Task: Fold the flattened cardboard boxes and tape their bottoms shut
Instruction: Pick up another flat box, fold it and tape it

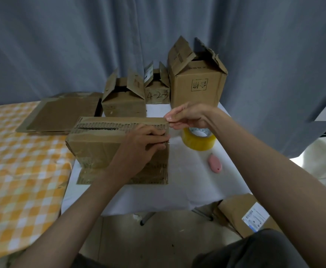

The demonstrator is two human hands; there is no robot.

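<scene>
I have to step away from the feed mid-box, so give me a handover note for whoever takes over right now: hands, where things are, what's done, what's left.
Left hand: fingers press flat on the right end of the box in work, over its bottom seam.
Right hand: pinches something at the box's far right corner, apparently a tape end; hard to tell.
Tape roll stands right of the box; pink cutter lies nearer, on the white table.
Done: three folded boxes stand at the back, flaps up.
Left: finish taping this seam; flattened boxes wait at the left; another flattened box lies on the floor.
</scene>
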